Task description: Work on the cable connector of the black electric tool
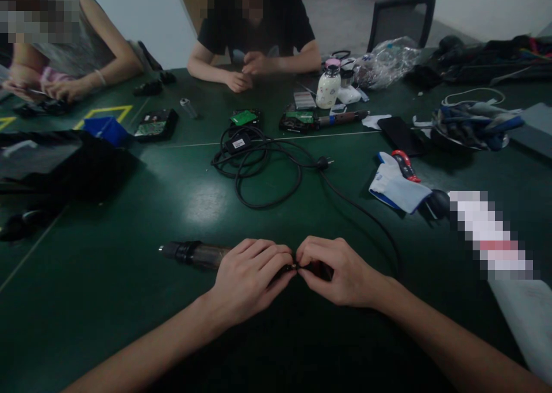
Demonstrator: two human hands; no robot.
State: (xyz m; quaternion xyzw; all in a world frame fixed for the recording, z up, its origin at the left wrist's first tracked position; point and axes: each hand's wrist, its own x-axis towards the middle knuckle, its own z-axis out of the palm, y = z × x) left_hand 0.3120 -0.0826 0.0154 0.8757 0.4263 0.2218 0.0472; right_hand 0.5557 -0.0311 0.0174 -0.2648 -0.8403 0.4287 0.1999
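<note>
My left hand (250,275) is wrapped round a dark cylindrical tool (194,254) that lies on the green table (129,301), its far end sticking out to the left. My right hand (336,269) is closed in a pinch at the tool's near end, fingertips meeting those of the left hand. A small metal part shows between the fingertips. A black cable (357,212) runs from under my right hand up toward a coiled bundle.
A coiled black cable with plug (259,163) lies mid-table. A blue-white glove and red-handled tool (399,180) lie right. Circuit boards (244,118), a white bottle (328,87) and bags stand farther back. Two other people sit across; a dark bag (64,168) lies left.
</note>
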